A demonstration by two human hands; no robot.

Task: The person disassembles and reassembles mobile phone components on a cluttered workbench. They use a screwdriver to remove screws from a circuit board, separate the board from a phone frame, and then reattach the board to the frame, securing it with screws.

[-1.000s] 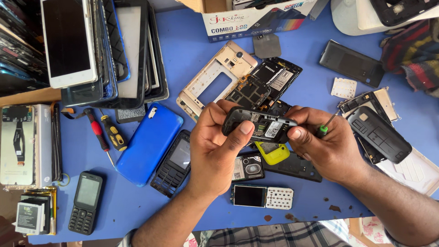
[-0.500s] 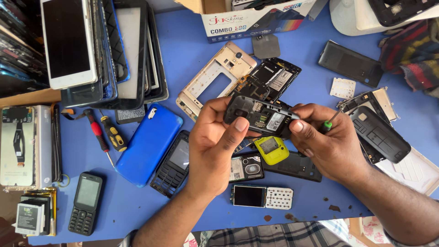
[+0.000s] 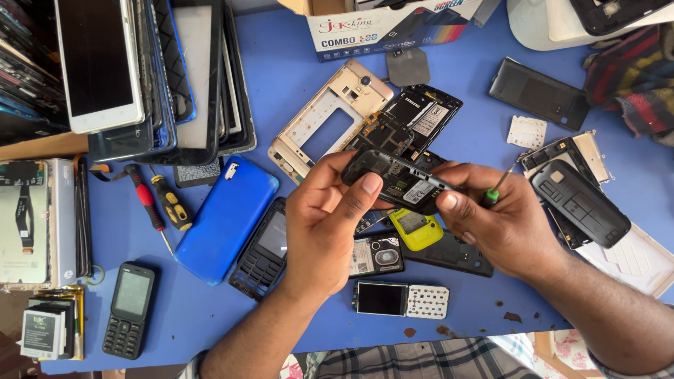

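- Phone chassis [image 3: 397, 181], black and stripped of its cover, was held between both hands above the blue table [image 3: 295, 91], its open inner side with a small white label turned up toward the camera.
- Left hand [image 3: 323, 224] was curled closed on the chassis: its thumb [image 3: 361, 193] pressed on the near edge, and the other fingers wrapped around the far left end.
- Right hand [image 3: 502, 217] was also closed, its thumb [image 3: 449, 203] pinching the right end of the chassis; the same hand kept a small screwdriver [image 3: 495, 189] with a green collar tucked in its fingers, tip pointing up and away.
- Cardboard box [image 3: 393, 24] stood at the far edge of the table; what it held could not be told.
- No tray or bin held the parts: they lay loose on the table.
- Chassis sat just over a yellow phone part [image 3: 415, 228] and a black back cover [image 3: 449, 253], apart from both.
- Just beside the left hand lay a black keypad phone [image 3: 263, 249] and a blue phone case [image 3: 225, 217].
- Near the wrists lay a small screen with a white keypad membrane [image 3: 400, 300].
- Gold-coloured phone frame [image 3: 330, 116] lay beyond the hands.
- Red-handled screwdriver [image 3: 146, 203] and a yellow-handled one [image 3: 168, 203] lay well to the left.
- Stack of phone screens [image 3: 133, 70] filled the far left corner.
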